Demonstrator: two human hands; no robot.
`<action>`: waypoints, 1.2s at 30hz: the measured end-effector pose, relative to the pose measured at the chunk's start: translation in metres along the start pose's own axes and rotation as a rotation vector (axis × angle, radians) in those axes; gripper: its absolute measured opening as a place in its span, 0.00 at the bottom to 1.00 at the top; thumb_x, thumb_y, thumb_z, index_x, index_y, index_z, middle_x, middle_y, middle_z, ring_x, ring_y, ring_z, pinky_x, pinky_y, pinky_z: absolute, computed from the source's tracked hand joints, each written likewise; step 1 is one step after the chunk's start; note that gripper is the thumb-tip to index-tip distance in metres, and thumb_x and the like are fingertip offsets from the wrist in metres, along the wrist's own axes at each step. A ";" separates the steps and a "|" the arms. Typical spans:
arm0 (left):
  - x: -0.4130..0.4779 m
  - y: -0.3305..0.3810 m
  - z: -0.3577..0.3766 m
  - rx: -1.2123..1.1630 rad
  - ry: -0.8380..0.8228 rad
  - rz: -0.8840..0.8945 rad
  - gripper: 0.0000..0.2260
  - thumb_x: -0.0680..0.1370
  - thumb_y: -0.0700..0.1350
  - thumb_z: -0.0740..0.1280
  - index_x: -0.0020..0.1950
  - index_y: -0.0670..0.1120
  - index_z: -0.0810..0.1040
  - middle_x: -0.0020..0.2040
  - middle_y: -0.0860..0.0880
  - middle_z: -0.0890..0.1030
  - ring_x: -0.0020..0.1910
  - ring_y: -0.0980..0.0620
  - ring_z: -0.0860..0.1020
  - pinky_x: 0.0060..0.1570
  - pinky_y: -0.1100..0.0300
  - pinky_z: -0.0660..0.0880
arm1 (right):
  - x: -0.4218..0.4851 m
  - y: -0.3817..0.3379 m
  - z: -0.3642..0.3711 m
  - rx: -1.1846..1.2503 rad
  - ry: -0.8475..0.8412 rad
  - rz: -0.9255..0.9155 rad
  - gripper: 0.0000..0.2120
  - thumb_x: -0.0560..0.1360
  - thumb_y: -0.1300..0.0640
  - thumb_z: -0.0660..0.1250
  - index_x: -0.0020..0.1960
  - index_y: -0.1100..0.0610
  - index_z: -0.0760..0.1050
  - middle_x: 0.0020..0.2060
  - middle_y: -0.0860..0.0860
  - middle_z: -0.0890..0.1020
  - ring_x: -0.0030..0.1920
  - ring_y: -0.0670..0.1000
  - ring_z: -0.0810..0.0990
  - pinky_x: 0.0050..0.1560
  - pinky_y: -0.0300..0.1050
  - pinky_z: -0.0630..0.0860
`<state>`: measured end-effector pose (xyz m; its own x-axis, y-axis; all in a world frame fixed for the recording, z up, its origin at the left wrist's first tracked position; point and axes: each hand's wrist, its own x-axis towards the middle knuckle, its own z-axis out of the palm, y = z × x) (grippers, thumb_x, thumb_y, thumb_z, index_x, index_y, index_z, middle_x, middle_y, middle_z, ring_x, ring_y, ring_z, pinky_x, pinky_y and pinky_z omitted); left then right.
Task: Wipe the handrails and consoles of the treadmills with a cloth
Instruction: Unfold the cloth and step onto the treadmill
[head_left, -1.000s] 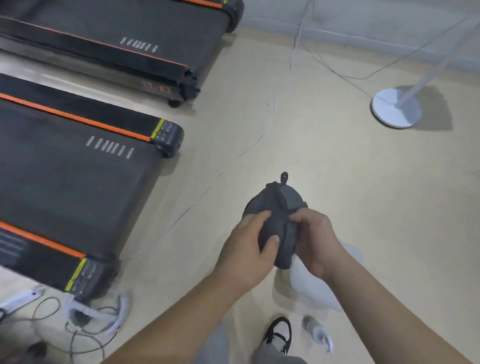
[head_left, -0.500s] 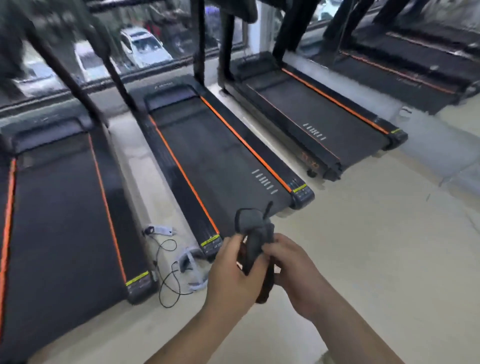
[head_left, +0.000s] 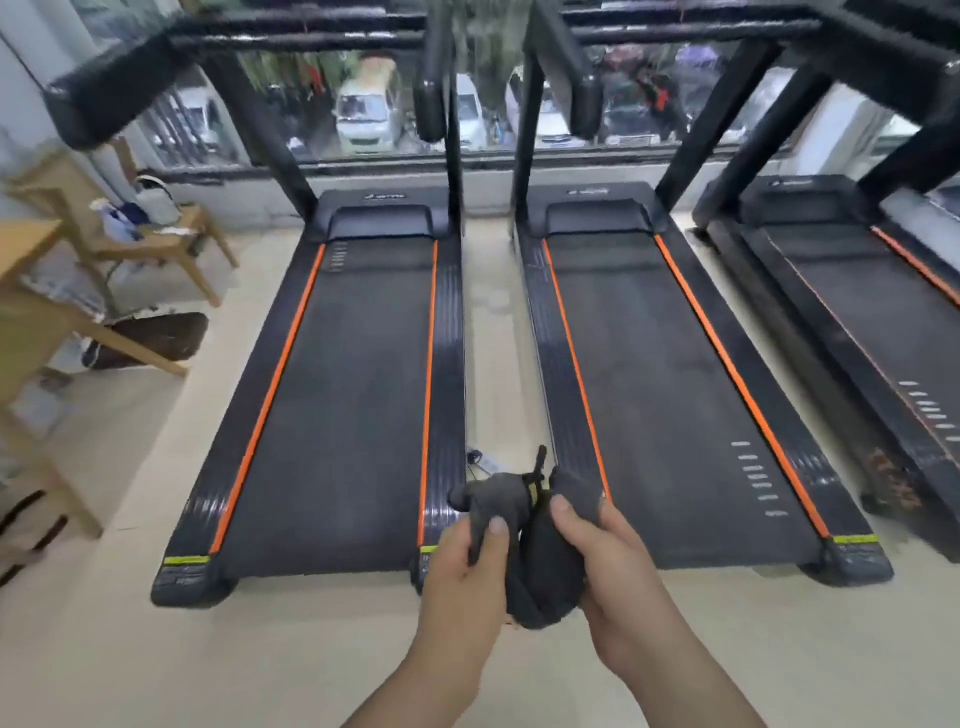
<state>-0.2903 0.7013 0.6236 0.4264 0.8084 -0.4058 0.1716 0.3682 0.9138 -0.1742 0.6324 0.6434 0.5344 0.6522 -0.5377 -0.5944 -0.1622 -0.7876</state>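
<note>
A dark grey cloth (head_left: 540, 561) is bunched between both hands, low in the middle of the view. My left hand (head_left: 465, 577) grips its left side with the thumb on top. My right hand (head_left: 615, 566) holds the right side, fingers curled round it. Ahead stand black treadmills with orange stripes: the left treadmill (head_left: 332, 395), the middle treadmill (head_left: 670, 384) and a third treadmill (head_left: 862, 312) at the right. Their black handrails (head_left: 431, 98) and the crossbars (head_left: 311, 31) of the consoles run across the top, blurred. The hands hover over the rear ends of the two nearer decks.
Wooden furniture (head_left: 47, 291) stands at the left, with a bag (head_left: 150, 340) under it and small items on a low wooden stool (head_left: 166, 234). A cable and small device (head_left: 480, 460) lie on the beige floor between the two nearer treadmills. A window (head_left: 363, 114) lies behind.
The view swung left and up from the floor and the treadmills' rear ends to face the treadmills head-on. Both hands kept hold of the cloth, working it between them.
</note>
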 end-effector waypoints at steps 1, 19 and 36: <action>0.009 0.009 -0.007 -0.045 0.021 -0.026 0.07 0.84 0.49 0.66 0.56 0.55 0.84 0.51 0.54 0.87 0.53 0.56 0.85 0.56 0.53 0.80 | 0.010 -0.005 0.013 -0.036 -0.006 -0.008 0.11 0.79 0.55 0.72 0.59 0.57 0.80 0.55 0.57 0.86 0.59 0.57 0.85 0.65 0.61 0.77; 0.168 0.124 -0.148 -0.188 0.417 0.068 0.08 0.84 0.57 0.63 0.58 0.58 0.81 0.50 0.60 0.86 0.47 0.65 0.84 0.45 0.66 0.77 | 0.175 -0.087 0.263 -0.551 -0.579 -0.187 0.21 0.78 0.45 0.72 0.42 0.60 0.70 0.37 0.58 0.76 0.39 0.52 0.75 0.42 0.50 0.72; 0.388 0.273 -0.446 -0.121 0.190 0.097 0.16 0.74 0.43 0.78 0.60 0.55 0.83 0.52 0.55 0.87 0.55 0.56 0.84 0.61 0.50 0.79 | 0.306 -0.109 0.640 -0.908 -0.682 -0.232 0.36 0.76 0.28 0.46 0.45 0.48 0.87 0.48 0.42 0.86 0.51 0.38 0.82 0.55 0.36 0.73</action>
<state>-0.4737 1.3205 0.7078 0.2593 0.9102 -0.3230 0.0251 0.3280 0.9444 -0.3301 1.3236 0.7575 -0.0255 0.9549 -0.2957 0.2736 -0.2778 -0.9209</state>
